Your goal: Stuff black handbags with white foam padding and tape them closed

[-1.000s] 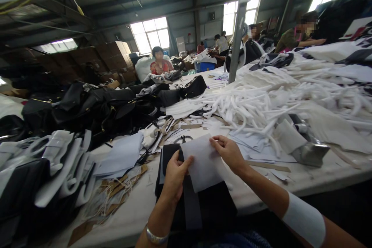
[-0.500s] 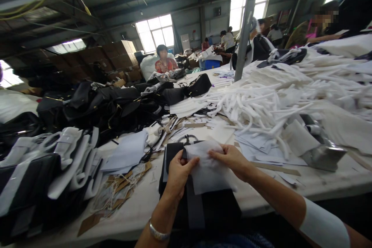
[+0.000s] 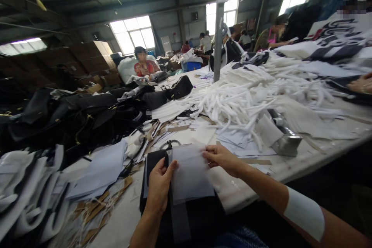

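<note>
A translucent white wrapping sheet (image 3: 190, 174) lies over the black bag (image 3: 200, 213) in front of me. My left hand (image 3: 161, 180) is closed around a dark strap (image 3: 167, 157) at the bag's upper part, its thumb tip touching the sheet's left edge. At the sheet's upper right corner, the thumb and fingers of my right hand (image 3: 222, 159) pinch the edge. A grey strip (image 3: 180, 223) runs down the bag below the sheet. Beyond the strap shows a dark ring (image 3: 174, 142). My left fingers are partly hidden.
White foam strips (image 3: 229, 100) are heaped beyond, with a tape dispenser (image 3: 286, 141) at right. Stacked pale sheets (image 3: 100, 168) and brown tags (image 3: 97, 205) lie left, near piled black bags (image 3: 78, 112). A metal post (image 3: 218, 42) rises midtable. A co-worker's hand (image 3: 362, 84) is far right.
The view has swung right. My right hand has drawn the sheet's right side outward, so it lies flatter and straighter over the bag. My left hand still grips the strap.
</note>
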Demonstrator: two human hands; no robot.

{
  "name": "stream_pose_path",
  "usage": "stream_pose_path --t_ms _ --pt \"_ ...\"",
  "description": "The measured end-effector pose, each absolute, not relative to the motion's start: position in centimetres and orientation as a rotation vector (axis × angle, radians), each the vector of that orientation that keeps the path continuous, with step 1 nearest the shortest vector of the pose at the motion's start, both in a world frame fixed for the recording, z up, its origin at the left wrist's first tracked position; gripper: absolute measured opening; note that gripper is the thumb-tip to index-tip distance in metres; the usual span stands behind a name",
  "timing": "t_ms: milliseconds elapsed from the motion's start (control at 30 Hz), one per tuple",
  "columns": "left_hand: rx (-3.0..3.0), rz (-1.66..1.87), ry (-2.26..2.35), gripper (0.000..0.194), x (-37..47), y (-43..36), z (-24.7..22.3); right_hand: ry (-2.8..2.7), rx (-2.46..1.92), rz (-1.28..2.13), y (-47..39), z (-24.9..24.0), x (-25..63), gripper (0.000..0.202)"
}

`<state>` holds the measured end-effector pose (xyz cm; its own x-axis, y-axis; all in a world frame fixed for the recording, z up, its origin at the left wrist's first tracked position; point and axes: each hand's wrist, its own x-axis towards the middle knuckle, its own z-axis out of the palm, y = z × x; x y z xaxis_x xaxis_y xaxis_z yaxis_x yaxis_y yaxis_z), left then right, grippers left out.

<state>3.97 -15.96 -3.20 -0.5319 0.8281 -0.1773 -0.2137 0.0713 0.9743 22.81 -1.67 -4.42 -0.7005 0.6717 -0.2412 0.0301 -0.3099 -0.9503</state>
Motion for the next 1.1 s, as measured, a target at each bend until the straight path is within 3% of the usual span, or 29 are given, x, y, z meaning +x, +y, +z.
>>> stream_pose_path --t_ms 233,500,667,767,1033,1100 --pt "0.614 1.565 1.573 0.060 4.1 -15.8 -3.2 -1.478 -0.938 1.988 1.2 -3.7 26.4 0.048" --pt "0.626 1.537 1.600 0.063 4.2 -15.9 -3.1 -1.720 -0.964 1.763 -1.3 -7.2 22.6 0.060" --pt "0.584 1.585 1.619 0.062 4.1 -15.9 -3.2 -1.776 -0.935 1.715 -0.2 -7.3 22.4 0.037" --pt "0.524 1.621 1.589 0.059 4.1 -15.9 -3.3 -1.827 -0.955 1.648 2.8 -7.0 24.4 0.036" --pt "0.472 1.568 1.604 0.062 4.0 -16.0 -3.4 -1.859 -1.322 0.949 14.4 -6.0 31.9 0.033" --pt "0.443 1.556 1.618 0.063 4.0 -16.0 -3.4 -1.843 -1.318 0.756 14.3 -5.1 32.4 0.041"
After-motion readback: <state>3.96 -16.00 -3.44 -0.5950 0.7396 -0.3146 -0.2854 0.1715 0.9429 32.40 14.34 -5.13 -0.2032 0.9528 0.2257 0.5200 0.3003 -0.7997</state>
